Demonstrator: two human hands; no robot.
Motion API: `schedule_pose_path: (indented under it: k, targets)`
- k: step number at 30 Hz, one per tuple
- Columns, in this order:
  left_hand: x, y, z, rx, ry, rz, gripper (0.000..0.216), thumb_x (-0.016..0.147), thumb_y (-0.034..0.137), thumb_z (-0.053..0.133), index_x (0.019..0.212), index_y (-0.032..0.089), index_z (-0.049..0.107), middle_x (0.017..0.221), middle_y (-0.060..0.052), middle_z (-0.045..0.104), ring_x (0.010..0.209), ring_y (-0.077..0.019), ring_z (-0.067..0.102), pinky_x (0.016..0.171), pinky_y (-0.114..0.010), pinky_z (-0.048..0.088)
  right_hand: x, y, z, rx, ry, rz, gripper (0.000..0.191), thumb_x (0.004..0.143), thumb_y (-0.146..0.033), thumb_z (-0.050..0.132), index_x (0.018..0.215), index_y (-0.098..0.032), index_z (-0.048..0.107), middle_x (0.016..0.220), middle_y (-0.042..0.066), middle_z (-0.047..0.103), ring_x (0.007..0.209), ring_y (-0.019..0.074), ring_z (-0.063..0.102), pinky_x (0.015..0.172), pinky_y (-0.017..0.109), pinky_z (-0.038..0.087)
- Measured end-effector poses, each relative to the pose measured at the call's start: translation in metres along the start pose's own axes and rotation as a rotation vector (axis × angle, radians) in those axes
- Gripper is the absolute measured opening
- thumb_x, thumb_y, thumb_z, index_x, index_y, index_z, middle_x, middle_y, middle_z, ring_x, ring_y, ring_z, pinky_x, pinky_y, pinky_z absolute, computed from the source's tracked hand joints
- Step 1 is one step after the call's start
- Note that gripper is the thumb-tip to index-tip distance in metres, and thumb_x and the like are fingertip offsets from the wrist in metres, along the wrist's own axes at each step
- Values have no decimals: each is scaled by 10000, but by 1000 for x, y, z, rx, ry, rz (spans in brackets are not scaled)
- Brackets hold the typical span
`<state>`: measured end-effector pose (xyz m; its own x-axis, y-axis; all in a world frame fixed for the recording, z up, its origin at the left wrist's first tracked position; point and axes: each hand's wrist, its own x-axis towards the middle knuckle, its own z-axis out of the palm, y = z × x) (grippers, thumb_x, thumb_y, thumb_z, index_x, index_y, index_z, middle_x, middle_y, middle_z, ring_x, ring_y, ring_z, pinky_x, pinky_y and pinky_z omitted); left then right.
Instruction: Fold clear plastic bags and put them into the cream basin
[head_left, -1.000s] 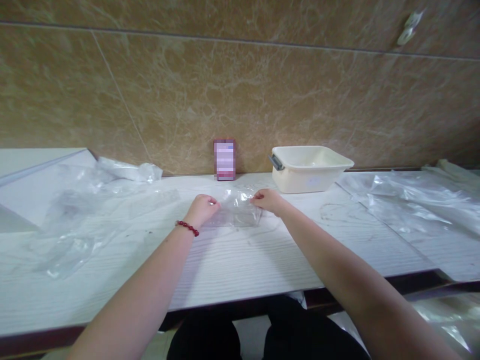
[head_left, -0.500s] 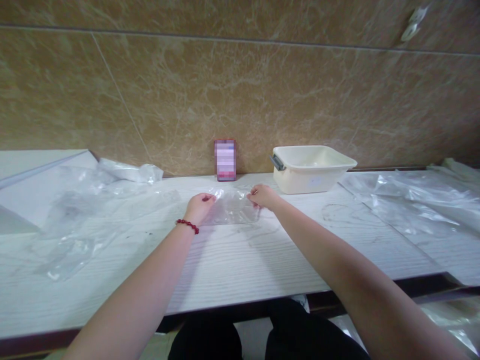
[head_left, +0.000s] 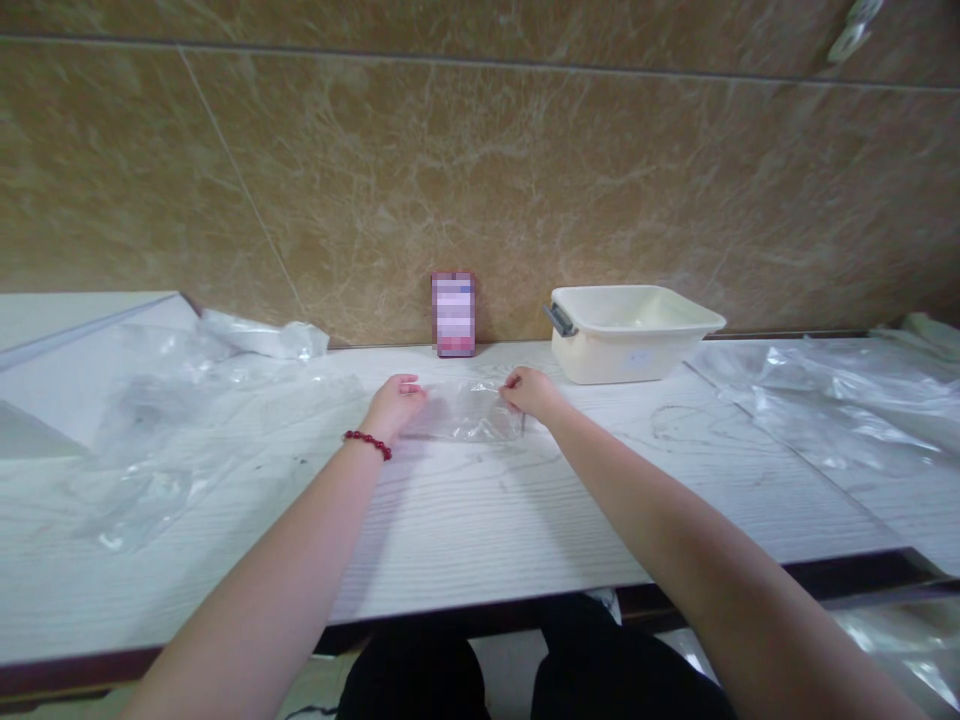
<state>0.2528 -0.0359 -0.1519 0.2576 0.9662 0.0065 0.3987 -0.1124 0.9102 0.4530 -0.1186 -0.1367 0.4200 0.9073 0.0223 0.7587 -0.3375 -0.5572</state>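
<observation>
A clear plastic bag (head_left: 469, 412) lies on the white table in front of me, stretched out between my two hands. At its right end my right hand (head_left: 529, 392) is closed, pinching the upper corner of the bag between thumb and fingers. My left hand (head_left: 399, 402), with a red bead bracelet (head_left: 367, 441) on the wrist, rests at the left end of the bag. Its fingers are slightly apart, touching or almost touching the plastic.
Behind the bag a phone (head_left: 454, 315) leans against the brown marbled wall. A cream plastic bin (head_left: 626, 350) with a grey handle stands to the right. Clear plastic bags lie in heaps at left (head_left: 157, 420) and right (head_left: 840, 390). A white panel (head_left: 82, 370) stands far left.
My left hand has loosened from its pinch on the bag's left corner and shifted slightly left. The bag lies flatter. My right hand keeps its pinch; the view has tilted a little.
</observation>
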Motion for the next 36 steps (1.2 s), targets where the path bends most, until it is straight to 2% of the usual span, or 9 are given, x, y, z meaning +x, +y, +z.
schedule_pose_path:
  k: [4, 7, 11, 13, 15, 18, 21, 30, 36]
  targets:
    - [0, -1, 3, -55, -28, 5, 474, 631, 261, 565, 1063, 155, 400, 1006, -84, 548, 713, -116, 566, 601, -221, 434, 0, 0, 2, 79, 16, -2, 140, 646, -266, 522, 748, -170, 528, 605, -7, 595, 554, 88, 524, 500, 176, 349]
    - [-2, 3, 0, 44, -16, 68, 442, 659, 267, 537, 1064, 154, 401, 1033, -93, 529, 770, -140, 564, 641, -252, 444, 1, 2, 2, 132, 49, -15, 188, 635, -253, 547, 804, -178, 511, 661, -16, 596, 578, 79, 529, 524, 174, 356]
    - [-13, 18, -5, 431, 17, 464, 319, 700, 268, 481, 992, 140, 493, 1032, -100, 522, 971, -190, 486, 852, -310, 365, 1, 3, 1, 151, 50, -1, 279, 625, -200, 561, 893, -187, 484, 679, -26, 593, 593, 80, 531, 545, 179, 363]
    - [-24, 26, 0, 588, -62, 651, 302, 745, 304, 423, 985, 148, 517, 1050, -91, 525, 1018, -192, 453, 916, -322, 302, 1, 4, 1, 152, 40, 7, 295, 618, -181, 562, 901, -187, 481, 697, -23, 594, 605, 82, 532, 552, 181, 366]
    - [-37, 31, 11, 703, -213, 728, 344, 776, 342, 373, 1040, 161, 499, 1104, -88, 512, 1046, -199, 437, 940, -362, 260, 0, 4, 1, 154, 40, 10, 298, 613, -178, 563, 899, -186, 481, 712, -19, 593, 615, 84, 533, 557, 181, 368]
    - [-51, 31, 28, 836, -347, 723, 396, 793, 361, 345, 1122, 164, 446, 1209, -107, 438, 1138, -244, 345, 953, -454, 179, -2, 3, 0, 145, 59, -17, 290, 614, -187, 562, 893, -184, 487, 715, -17, 593, 619, 83, 530, 563, 180, 368]
    - [-56, 26, 38, 887, -413, 697, 434, 800, 376, 324, 1170, 162, 402, 1268, -115, 367, 1184, -264, 269, 949, -481, 160, -4, 2, -6, 98, 75, -23, 274, 620, -213, 568, 884, -182, 501, 710, -13, 594, 605, 83, 525, 563, 183, 368]
    - [-54, 18, 38, 890, -434, 657, 473, 819, 411, 247, 1251, 225, 296, 1336, -84, 252, 1219, -272, 178, 941, -509, 134, -6, 11, -15, 135, -95, 66, 288, 636, -271, 585, 899, -175, 521, 576, -16, 583, 460, 67, 495, 466, 165, 367]
    - [-56, 19, 38, 927, -461, 646, 489, 822, 435, 209, 1276, 254, 236, 1353, -93, 199, 1230, -285, 117, 929, -539, 84, -8, 11, -15, 112, -77, 21, 260, 636, -187, 566, 892, -169, 528, 584, -11, 598, 469, 68, 505, 468, 159, 373]
